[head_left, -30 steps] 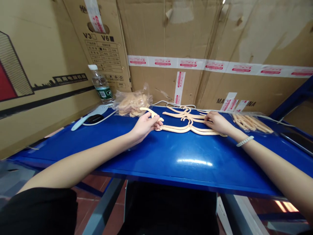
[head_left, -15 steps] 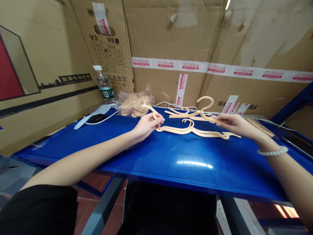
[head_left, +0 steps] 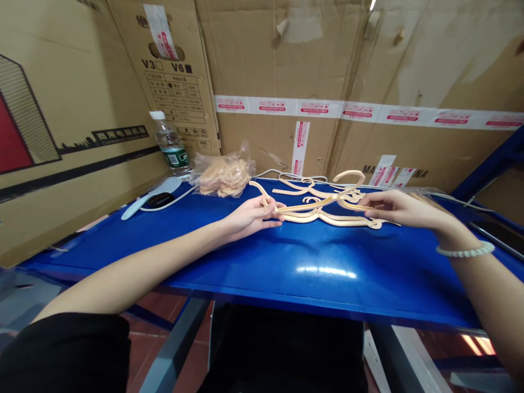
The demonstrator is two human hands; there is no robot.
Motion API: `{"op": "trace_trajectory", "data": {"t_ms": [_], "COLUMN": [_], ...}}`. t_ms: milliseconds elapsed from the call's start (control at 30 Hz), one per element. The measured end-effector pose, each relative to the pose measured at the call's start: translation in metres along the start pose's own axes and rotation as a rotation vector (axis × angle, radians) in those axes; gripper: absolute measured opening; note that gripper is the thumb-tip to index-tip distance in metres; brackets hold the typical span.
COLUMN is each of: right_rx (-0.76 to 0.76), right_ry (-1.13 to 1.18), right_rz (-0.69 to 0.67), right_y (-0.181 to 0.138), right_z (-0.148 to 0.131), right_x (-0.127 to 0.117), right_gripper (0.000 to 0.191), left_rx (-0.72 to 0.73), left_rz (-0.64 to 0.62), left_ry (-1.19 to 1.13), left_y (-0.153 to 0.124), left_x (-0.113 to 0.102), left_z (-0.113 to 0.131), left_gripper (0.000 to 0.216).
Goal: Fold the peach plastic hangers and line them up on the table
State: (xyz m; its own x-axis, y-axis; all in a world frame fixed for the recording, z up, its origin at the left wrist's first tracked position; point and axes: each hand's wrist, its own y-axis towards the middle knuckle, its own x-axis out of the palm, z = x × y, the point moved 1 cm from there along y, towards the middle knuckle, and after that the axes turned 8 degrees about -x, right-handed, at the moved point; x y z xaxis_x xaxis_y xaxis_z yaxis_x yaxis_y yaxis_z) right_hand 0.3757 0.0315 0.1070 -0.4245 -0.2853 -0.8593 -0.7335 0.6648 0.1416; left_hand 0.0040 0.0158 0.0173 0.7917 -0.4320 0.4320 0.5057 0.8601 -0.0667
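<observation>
My right hand (head_left: 393, 209) is closed on one arm of a beige plastic clothes hanger (head_left: 308, 206), whose hook tilts up and to the right. Between the fingers of my left hand (head_left: 251, 218) is a small curved beige piece (head_left: 258, 189), its thin end pointing up and left. The hanger's left end meets this piece at my left fingertips; whether the two are joined is hidden. Just beneath lie stacked hangers (head_left: 346, 221) with end pieces on the blue table (head_left: 262, 267). More beige hanger parts (head_left: 292, 192) rest behind, partly covered.
A clear plastic bag of beige pieces (head_left: 224, 173) sits at the back, with a water bottle (head_left: 172, 147) to its left. Near them lie a light blue brush (head_left: 149, 199) and a white cable (head_left: 180, 197). Cardboard walls (head_left: 266, 65) close off the back. A dark phone (head_left: 501, 240) lies far right.
The hanger has come left and down toward me, and its left end now reaches my left fingers. My left hand, with the curved piece, has shifted slightly right.
</observation>
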Motion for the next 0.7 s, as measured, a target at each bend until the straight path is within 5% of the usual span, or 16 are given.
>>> {"op": "trace_trajectory", "data": {"t_ms": [367,700], "right_rx": [0.007,-0.058], "right_ry": [-0.031,-0.109], "right_rz": [0.007,-0.028], "right_y": [0.0,0.006], "right_z": [0.0,-0.007], "right_x": [0.003,0.017], "right_gripper": [0.054,0.052], "left_rx": [-0.03,0.002], "left_rz": [0.0,0.219], "left_ry": [0.024,0.084], "left_y": [0.004,0.005], "left_x": [-0.004,-0.002], "left_z": [-0.002,-0.006], "left_gripper": [0.024,0.02]}}
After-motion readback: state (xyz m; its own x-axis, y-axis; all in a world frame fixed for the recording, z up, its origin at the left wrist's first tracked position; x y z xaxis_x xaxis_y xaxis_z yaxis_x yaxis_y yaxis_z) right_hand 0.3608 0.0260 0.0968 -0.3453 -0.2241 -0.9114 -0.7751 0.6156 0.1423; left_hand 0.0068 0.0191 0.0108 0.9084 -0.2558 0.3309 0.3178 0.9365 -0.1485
